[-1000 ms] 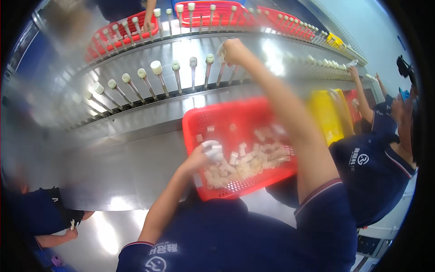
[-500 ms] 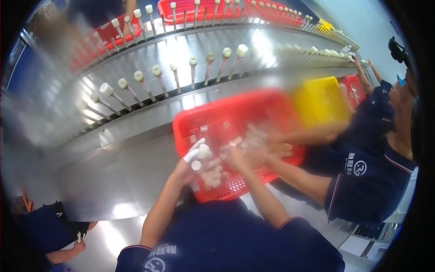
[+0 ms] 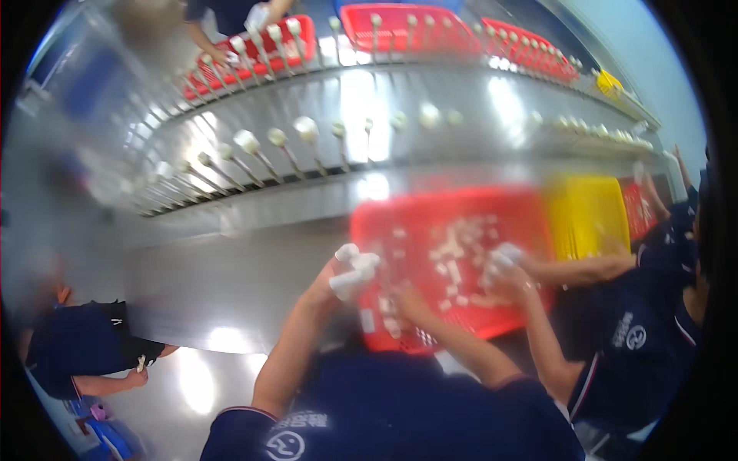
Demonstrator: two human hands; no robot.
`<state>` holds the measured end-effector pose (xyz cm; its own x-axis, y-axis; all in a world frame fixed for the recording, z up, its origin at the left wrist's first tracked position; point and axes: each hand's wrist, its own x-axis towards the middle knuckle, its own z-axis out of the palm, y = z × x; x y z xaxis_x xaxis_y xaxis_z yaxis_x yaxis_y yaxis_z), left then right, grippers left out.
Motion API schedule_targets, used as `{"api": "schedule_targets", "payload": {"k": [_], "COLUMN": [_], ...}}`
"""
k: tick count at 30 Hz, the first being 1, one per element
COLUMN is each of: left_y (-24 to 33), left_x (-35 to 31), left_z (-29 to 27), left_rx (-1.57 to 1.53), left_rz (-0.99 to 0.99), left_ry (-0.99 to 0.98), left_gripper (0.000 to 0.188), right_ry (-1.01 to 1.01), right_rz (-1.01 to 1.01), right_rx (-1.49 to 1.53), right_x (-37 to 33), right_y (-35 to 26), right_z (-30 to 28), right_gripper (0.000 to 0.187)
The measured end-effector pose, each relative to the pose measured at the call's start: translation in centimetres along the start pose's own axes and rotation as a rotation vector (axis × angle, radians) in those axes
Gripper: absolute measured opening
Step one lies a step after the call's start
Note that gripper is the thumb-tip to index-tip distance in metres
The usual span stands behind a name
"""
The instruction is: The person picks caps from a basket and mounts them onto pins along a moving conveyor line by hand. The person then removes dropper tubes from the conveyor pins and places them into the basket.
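A red perforated basket in front of me holds many small white cylindrical pieces, loosely scattered. My left hand, with white coverings on some fingers, is at the basket's left rim. Its fingers curl around a few white cylindrical pieces. Inside the basket's near left part, my right hand reaches down beside more white pieces; blur smears its fingers. A co-worker's hands, partly white at the fingers, are together over the right side of the same basket.
Behind the basket runs a metal conveyor with a row of upright rods, most tipped with white pieces. A yellow basket stands right of the red one. Further red baskets lie beyond the far rod row. Another person is at left.
The view has turned, so the red basket sits farther right and lower. My left hand has closed more around its white pieces. The co-worker's hands have come together above the basket.
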<state>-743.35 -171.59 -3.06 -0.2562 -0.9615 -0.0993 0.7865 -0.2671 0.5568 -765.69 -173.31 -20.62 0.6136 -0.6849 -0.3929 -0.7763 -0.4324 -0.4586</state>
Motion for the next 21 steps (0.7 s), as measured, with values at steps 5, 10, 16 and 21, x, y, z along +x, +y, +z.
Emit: {"api": "schedule_targets", "payload": {"k": [5, 10, 16, 21], "left_y": [9.3, 17.4, 16.6, 13.8], "left_x": [3.7, 6.3, 6.9, 9.4], "left_z": [0.3, -1.4, -1.6, 0.0], "left_rx": [0.676, 1.265, 1.692, 1.788], "left_rz": [0.615, 0.902, 0.611, 0.887], "left_ry": [0.555, 1.102, 1.153, 0.962], "left_gripper": [0.039, 0.029, 0.031, 0.034], "right_ry": [-0.209, -0.553, -0.508, -0.626], "right_rz": [-0.01, 0.108, 0.474, -0.071], "right_rx": [0.538, 1.137, 1.539, 1.611], "right_x": [0.4, 1.6, -0.6, -1.2], "right_y": [3.2, -0.6, -3.2, -1.7], "right_z": [2.6, -0.8, -1.0, -2.3], "right_gripper": [0.044, 0.031, 0.016, 0.017]}}
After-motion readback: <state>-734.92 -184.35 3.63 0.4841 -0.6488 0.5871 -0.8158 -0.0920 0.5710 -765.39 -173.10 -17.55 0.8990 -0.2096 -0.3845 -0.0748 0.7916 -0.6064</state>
